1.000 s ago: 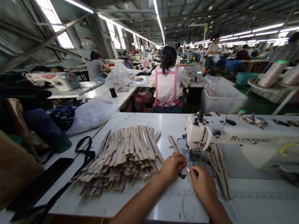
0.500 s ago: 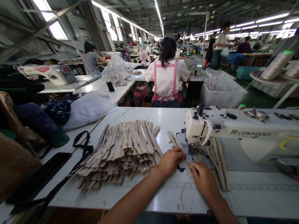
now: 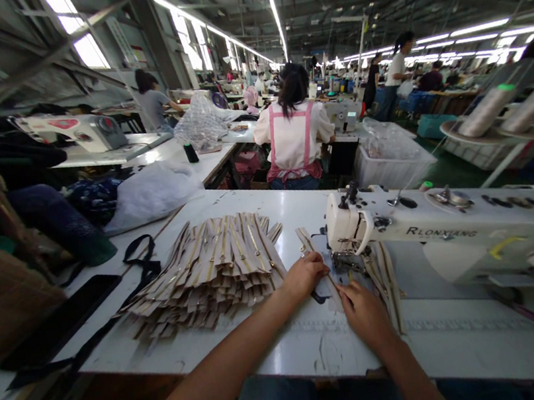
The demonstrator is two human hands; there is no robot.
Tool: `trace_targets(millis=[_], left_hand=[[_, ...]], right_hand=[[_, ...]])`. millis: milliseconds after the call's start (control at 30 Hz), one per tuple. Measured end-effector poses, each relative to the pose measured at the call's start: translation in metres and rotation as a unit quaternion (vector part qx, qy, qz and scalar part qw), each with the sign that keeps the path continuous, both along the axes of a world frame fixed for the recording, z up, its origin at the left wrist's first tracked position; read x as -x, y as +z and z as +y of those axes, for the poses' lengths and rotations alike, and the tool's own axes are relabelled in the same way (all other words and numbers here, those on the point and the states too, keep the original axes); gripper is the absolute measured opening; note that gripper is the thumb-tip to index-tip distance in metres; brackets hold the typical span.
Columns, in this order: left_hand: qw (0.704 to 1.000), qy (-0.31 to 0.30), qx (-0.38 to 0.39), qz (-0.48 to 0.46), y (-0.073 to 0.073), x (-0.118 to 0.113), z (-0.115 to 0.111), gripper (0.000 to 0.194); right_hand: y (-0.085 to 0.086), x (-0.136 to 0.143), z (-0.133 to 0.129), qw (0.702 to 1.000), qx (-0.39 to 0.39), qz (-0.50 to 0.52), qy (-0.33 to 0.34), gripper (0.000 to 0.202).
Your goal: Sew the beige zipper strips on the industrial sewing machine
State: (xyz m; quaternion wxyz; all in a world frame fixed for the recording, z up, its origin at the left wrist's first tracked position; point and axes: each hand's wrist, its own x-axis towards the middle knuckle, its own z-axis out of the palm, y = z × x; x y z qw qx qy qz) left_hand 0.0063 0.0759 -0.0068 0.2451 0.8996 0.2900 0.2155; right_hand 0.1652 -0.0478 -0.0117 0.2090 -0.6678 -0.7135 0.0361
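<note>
A beige zipper strip [image 3: 306, 239] lies on the white table, left of the needle area of a white sewing machine [image 3: 401, 223]. My left hand [image 3: 307, 274] is closed on the strip's middle part. Just below and to the right, my right hand [image 3: 362, 309] pinches the same strip near its lower part. Left of my hands is a fanned pile of beige zippers [image 3: 217, 267] with metal teeth and pulls. More zipper strips [image 3: 388, 282] hang down past the machine head, right of my right hand. My fingertips are partly hidden.
On the left are a black strap [image 3: 140, 249], a dark flat tray [image 3: 59, 321] and a white plastic bag [image 3: 150, 192]. Thread cones [image 3: 487, 110] stand at the right. A person in a pink apron [image 3: 291, 136] sits ahead, beside a white bin [image 3: 395, 164].
The view has shifted slightly, so most things appear a little further left. Both hands stay on the strip, with little visible change in their grip.
</note>
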Motion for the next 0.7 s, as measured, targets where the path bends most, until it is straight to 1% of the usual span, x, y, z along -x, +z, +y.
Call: trace_targets(millis=[67,167,333,533,700], left_hand=[[1.000,0.013,-0.002,0.000,0.000,-0.007,0.008,0.022],[1.000,0.018,-0.001,-0.005,0.000,-0.016,0.018,0.023],[1.000,-0.004,0.014,-0.013,-0.002,-0.021,0.030,0.018],[0.999,-0.016,0.021,-0.032,-0.010,-0.027,0.040,0.016],[0.999,-0.018,0.026,-0.040,-0.012,-0.029,0.041,0.014]], right_hand=[[0.000,-0.001,0.009,1.000,-0.007,-0.012,-0.004,0.034],[-0.005,0.001,0.016,0.999,-0.020,-0.026,-0.030,0.033],[-0.015,0.007,0.014,0.997,-0.046,-0.032,-0.061,0.034],[-0.014,0.009,0.017,0.994,-0.049,-0.043,-0.082,0.036],[-0.015,0.009,0.017,0.994,-0.057,-0.033,-0.086,0.036]])
